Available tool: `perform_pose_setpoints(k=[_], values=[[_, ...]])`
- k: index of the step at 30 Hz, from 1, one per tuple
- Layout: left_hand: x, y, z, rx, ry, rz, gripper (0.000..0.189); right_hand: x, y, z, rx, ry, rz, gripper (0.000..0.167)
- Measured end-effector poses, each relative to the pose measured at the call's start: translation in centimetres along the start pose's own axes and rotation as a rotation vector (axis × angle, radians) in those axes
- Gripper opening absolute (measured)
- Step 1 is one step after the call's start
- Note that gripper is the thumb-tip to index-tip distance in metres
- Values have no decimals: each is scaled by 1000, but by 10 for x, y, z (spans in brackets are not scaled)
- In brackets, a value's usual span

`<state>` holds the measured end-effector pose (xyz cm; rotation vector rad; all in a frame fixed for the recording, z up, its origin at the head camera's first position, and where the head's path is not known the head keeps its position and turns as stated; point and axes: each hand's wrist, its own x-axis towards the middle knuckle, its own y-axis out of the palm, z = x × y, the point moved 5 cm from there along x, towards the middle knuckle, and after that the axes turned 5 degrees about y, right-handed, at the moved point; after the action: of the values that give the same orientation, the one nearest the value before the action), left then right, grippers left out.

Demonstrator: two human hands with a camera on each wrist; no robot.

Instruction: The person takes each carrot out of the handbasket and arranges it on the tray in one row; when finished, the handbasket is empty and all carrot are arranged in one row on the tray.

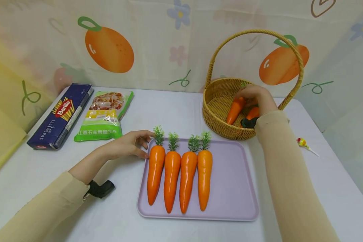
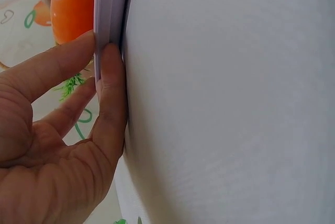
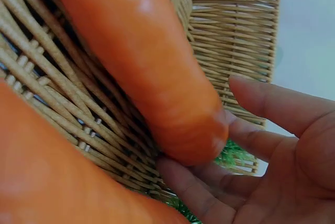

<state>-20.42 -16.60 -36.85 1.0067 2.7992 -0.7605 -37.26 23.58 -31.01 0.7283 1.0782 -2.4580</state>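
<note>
Four orange toy carrots, among them the leftmost carrot point(image 1: 156, 174), lie side by side on a lilac tray point(image 1: 230, 181), green tops pointing away. My left hand point(image 1: 133, 144) pinches the tray's left rim near its far corner; in the left wrist view, fingertips point(image 2: 111, 59) sit on the rim's outer side. My right hand point(image 1: 254, 95) reaches into a wicker basket point(image 1: 220, 124) at a carrot point(image 3: 152, 72). Its fingers touch under that carrot's thick end, while the thumb point(image 3: 256, 96) stands apart. Another carrot point(image 3: 52, 166) lies beside it in the basket.
At the left lie a blue spaghetti box point(image 1: 60, 116) and a green food packet point(image 1: 103, 116). A wrapped lollipop point(image 1: 302, 142) is right of the basket. The basket's tall handle point(image 1: 257, 31) arches over my right hand. A curtain with printed oranges hangs behind the table.
</note>
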Motion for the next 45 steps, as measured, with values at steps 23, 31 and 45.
perform_pose_setpoints(k=[23,31,45], values=[[0,-2,1,-26,14,-3,68,23,1,-8,70,-16,66,59],[0,-2,1,-16,4,-4,68,13,5,-3,33,5,38,56],[0,-1,3,-1,8,-6,68,2,1,4,95,-14,16,41]])
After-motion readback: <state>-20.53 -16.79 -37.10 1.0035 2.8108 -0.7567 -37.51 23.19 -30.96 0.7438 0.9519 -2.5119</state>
